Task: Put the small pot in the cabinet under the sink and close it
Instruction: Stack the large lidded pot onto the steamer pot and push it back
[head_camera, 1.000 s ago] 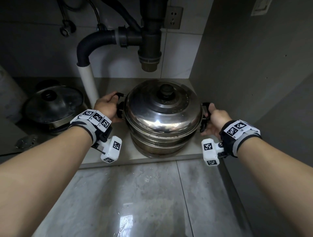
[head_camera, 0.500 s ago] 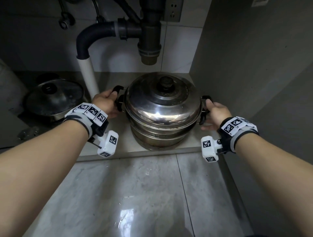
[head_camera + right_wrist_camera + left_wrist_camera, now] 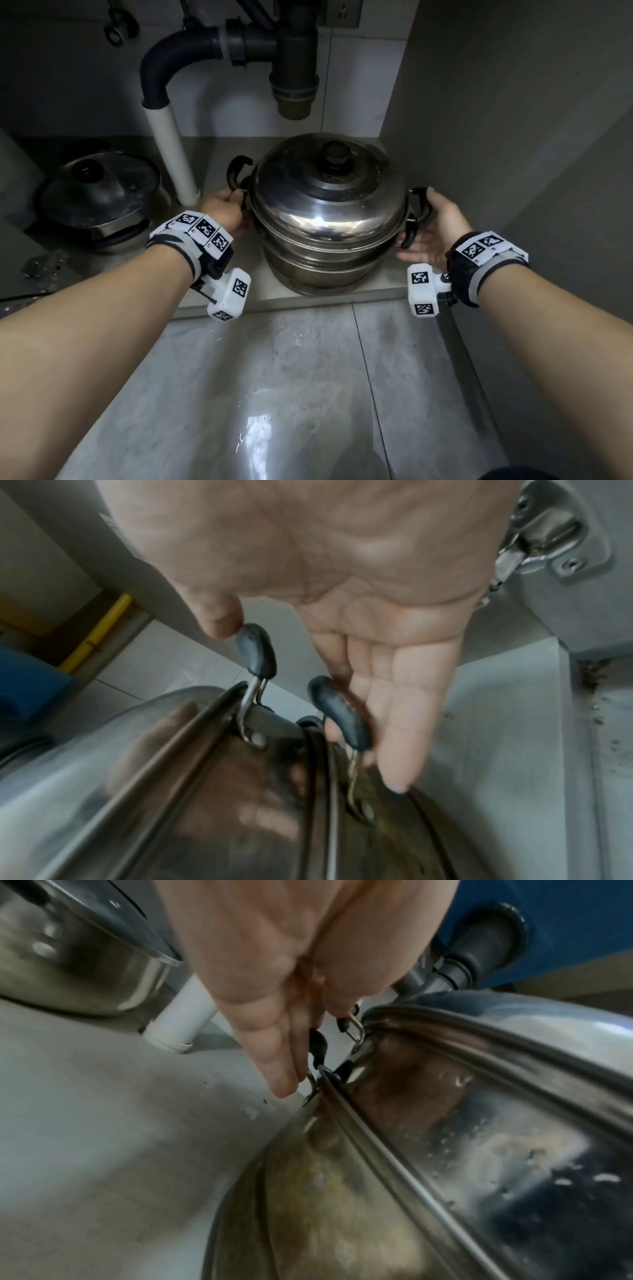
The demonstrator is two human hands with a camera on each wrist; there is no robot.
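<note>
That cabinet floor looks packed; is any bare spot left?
Yes: the strip between the white pipe and the steel pot, and the front edge. Crowded at left by the lidded pan; the right hand fills the gap by the side wall.

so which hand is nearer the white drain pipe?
Left. The left hand is at the pot's left handle, just in front of the white pipe; the right hand is across the pot.
</note>
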